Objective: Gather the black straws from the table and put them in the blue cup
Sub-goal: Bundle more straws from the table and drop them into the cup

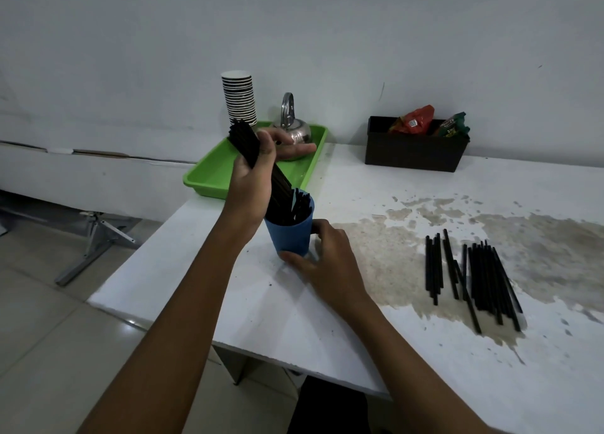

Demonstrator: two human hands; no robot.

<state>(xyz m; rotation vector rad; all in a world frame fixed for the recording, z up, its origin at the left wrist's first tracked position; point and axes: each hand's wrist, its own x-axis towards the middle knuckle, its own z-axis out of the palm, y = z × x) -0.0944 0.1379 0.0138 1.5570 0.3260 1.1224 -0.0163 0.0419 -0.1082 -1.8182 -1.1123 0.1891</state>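
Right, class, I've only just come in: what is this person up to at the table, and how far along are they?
A person is loading black straws into a blue cup. The left hand grips a bundle of straws, its lower ends already inside the cup, while the right hand steadies the cup at its base. Some straws already stand in it. A loose pile of straws lies on the white table to the right, so the job is unfinished.

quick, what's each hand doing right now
Left hand: closed around a bundle of black straws, lower ends in the blue cup.
Right hand: loosely curled around the blue cup's base, steadying it.
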